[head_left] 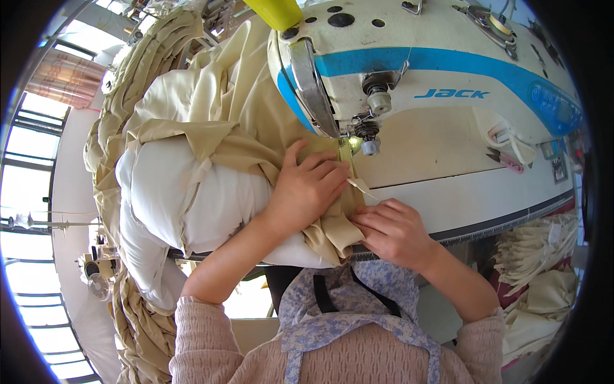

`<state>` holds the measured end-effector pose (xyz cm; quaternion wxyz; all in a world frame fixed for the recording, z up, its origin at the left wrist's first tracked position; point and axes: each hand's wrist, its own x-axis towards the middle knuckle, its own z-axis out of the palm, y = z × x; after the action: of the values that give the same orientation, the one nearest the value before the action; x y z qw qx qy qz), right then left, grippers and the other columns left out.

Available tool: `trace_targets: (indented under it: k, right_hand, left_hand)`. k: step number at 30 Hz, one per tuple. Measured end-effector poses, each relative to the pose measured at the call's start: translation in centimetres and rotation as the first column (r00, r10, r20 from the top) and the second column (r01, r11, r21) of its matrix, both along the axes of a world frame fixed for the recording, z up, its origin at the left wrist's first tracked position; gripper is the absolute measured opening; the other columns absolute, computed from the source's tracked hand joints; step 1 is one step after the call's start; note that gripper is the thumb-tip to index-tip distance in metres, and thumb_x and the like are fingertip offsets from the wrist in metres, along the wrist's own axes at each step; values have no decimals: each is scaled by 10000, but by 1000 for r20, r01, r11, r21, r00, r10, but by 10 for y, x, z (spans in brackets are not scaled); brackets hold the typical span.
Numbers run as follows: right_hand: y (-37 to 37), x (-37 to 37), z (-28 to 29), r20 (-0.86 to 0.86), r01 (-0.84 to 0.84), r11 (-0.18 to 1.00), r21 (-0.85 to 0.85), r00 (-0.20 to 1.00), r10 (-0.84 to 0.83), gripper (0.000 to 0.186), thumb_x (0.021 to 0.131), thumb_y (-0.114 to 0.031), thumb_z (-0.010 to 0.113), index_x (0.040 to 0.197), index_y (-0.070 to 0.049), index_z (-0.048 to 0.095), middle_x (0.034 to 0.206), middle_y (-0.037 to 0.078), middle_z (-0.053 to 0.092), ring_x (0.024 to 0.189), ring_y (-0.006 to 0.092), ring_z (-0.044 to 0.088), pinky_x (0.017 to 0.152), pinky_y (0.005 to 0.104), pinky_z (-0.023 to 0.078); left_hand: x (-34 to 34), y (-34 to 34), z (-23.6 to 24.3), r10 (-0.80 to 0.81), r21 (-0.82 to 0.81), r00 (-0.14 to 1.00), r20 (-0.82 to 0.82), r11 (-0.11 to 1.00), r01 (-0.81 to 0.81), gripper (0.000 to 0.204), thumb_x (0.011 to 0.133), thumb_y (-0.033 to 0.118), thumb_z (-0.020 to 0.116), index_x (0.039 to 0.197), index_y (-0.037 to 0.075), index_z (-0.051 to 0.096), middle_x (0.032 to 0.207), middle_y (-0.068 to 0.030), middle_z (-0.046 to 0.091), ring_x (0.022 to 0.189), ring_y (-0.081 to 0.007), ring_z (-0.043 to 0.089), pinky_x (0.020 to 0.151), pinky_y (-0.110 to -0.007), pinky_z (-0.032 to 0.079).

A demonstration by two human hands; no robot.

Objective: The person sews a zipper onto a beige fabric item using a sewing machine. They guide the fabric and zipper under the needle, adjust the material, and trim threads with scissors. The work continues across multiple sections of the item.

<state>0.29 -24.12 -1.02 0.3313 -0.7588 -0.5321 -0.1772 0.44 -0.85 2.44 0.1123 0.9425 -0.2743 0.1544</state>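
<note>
A white and blue sewing machine stands in front of me, its small lamp lit beside the needle area. Beige fabric runs under the presser area and drapes over a bulky white padded piece on the left. Spread over the fabric just in front of the needle, my left hand presses down with fingers apart. My right hand is closed on the fabric's near edge by the table's front. A narrow pale strip sticks out between the two hands. The needle tip itself is hidden.
Pink-handled snips lie on the machine bed at the right. A yellow container sits on top of the machine. Stacked cream fabric pieces are below the table's right side. Gathered beige cloth hangs at the far left.
</note>
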Motion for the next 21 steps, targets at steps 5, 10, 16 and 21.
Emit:
trace_targets:
  k: [5,10,16,21]
  right_hand:
    - [3,5,1,7,-1,1000,-18,1000,1,182,753,-101,718,929,-55,735,940,31,690,916,187,687,818,335,521]
    - [14,20,0,-16,-7,1000,24,1000,7,119,785,-144,760,863,-65,718,890,34,684,877,232,673,826,374,530]
    - [5,9,25,-676,-259,961,-92,725,131,196,859,-252,790,855,-79,700,839,41,668,779,259,616,804,388,527]
    - [9,-20,8,-533,-360,930,73,774,342,136,865,-202,763,957,-110,726,866,26,694,908,239,669,853,367,533]
  left_hand:
    - [9,6,-2,-42,12,999,25,999,42,226,836,117,760,1057,111,714,1128,11,750,1120,-202,683,1094,-502,405]
    - [29,19,-3,-166,-60,984,61,984,170,250,834,150,778,1065,77,715,1126,-40,746,1101,-246,685,1010,-427,500]
    - [5,32,37,-246,156,968,-43,956,250,192,860,238,787,841,84,674,854,-54,684,931,-260,695,802,-383,561]
    - [-109,-11,66,-146,232,969,-199,954,191,304,893,300,760,737,120,571,546,-18,498,531,-200,601,462,-343,464]
